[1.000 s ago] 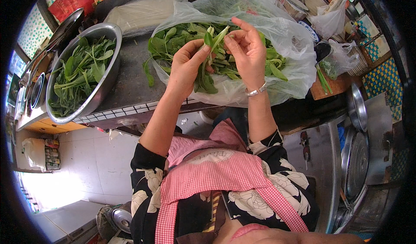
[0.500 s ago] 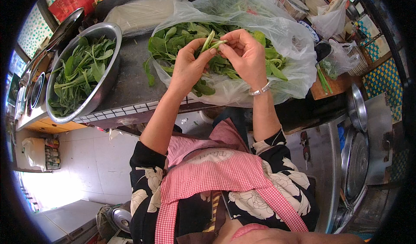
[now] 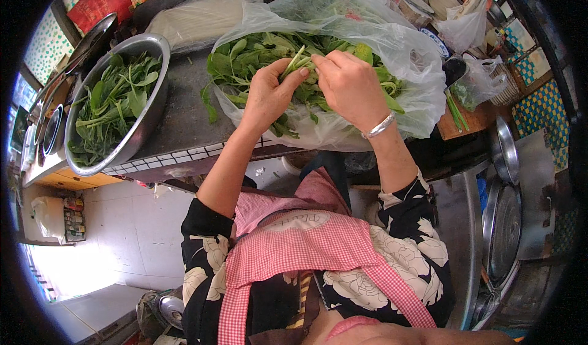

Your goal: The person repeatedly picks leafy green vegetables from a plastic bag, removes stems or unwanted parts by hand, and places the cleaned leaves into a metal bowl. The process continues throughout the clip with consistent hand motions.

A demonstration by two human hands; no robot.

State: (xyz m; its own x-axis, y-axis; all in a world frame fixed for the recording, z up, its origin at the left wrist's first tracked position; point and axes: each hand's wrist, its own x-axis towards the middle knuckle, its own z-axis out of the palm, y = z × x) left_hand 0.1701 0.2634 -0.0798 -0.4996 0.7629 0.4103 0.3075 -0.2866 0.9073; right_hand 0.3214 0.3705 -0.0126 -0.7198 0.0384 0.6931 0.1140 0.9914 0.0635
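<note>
Head view: pale green stems (image 3: 297, 60), slim, smooth and cut-looking at the upper tips, stand at a slant in your left hand (image 3: 272, 93), above a heap of leafy greens (image 3: 239, 54). The heap's leaves are broad, soft and oval, mid to dark green, with one yellowed leaf (image 3: 364, 52) toward its right side. They spill from a thin, crinkled, translucent plastic bag (image 3: 422, 69), its film folded back toward you and to the right. Lower parts of the stems are covered by your fingers and merge with the foliage behind, so their count is hard to make out. Your right hand (image 3: 350, 86) is turned back-up, fingers bunched; its thumb and palm are hidden, and whether it holds anything cannot be told. Grip, left: narrow, thumb against fingers, stems pinched between, tips projecting above the pinch. Right fingertips sit just beside the stems; contact unclear. A silvery bracelet (image 3: 382, 126) rings your right wrist. Left of the bag, on the dark, scuffed counter (image 3: 184, 100), you have a round metal basin (image 3: 163, 48) with a dull rolled rim, holding more loose greens (image 3: 116, 100). Behind, a flat pale package (image 3: 196, 22) in wrinkled clear film is partly overlapped by the bag.
</note>
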